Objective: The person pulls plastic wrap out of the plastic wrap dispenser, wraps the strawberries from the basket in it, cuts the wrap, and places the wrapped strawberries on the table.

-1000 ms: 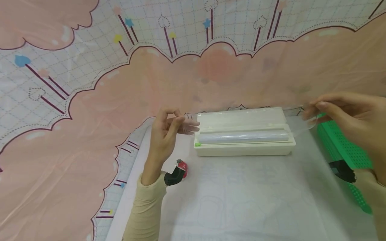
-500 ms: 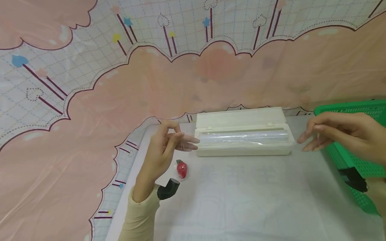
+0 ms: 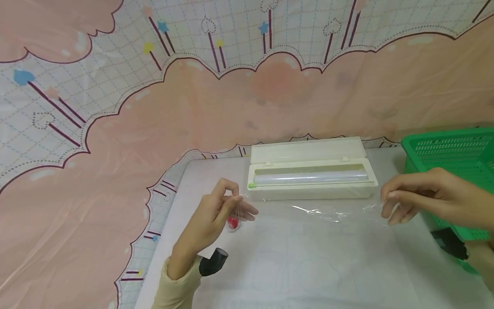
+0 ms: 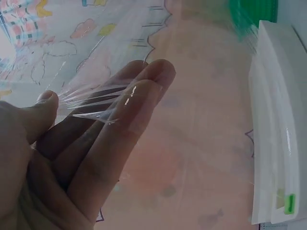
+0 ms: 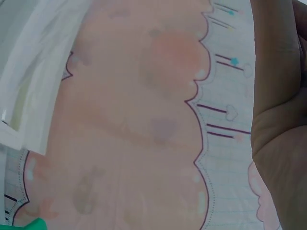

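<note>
A sheet of clear cling film stretches between my two hands, in front of the dispenser. My left hand pinches one end between thumb and index finger, its other fingers extended. Creases of the film fan over those fingers in the left wrist view. The far end is pinched by my right hand, whose palm side fills the right edge of the right wrist view. Behind the film stands a white cling film dispenser, lid up, with a roll inside.
A small red thing in clear wrap lies on the white table, partly hidden by my left hand. At the right is a green perforated basket, overlapped by my right hand. A patterned pink cloth hangs behind.
Both hands have come down and toward me, carrying the film from over the dispenser to in front of it. The red thing, briefly uncovered, is again partly behind my left hand.
</note>
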A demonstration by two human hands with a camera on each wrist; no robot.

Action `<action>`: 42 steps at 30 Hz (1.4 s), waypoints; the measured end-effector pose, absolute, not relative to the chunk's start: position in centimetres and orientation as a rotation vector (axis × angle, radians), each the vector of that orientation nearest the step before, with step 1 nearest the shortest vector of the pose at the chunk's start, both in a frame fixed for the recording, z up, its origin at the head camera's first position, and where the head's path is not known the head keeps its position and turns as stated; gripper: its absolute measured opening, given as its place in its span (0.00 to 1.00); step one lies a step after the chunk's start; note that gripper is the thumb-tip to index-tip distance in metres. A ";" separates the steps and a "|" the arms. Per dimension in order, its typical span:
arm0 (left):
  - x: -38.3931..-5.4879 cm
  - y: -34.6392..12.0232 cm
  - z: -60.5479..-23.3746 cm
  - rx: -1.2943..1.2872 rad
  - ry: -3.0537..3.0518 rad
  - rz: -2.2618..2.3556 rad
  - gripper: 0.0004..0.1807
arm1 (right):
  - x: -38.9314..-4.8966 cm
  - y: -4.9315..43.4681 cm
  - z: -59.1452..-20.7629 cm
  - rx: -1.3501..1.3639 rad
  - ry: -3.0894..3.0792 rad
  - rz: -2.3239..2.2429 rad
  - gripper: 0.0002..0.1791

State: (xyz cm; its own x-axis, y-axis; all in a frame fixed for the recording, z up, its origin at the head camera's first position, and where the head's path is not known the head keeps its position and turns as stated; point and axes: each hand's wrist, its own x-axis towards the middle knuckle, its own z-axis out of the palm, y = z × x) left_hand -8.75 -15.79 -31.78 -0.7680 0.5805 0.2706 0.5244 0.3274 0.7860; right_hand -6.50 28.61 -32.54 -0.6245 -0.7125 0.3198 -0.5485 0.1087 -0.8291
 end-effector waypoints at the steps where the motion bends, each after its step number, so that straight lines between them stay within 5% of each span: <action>1: -8.6 -15.8 -32.0 1.031 2.503 1.445 0.03 | -6.5 28.5 -32.7 -1.275 2.195 -1.531 0.25; 42: -5.8 -16.9 -45.1 0.786 2.439 1.152 0.08 | -5.3 25.1 -42.9 -0.898 1.801 -1.455 0.13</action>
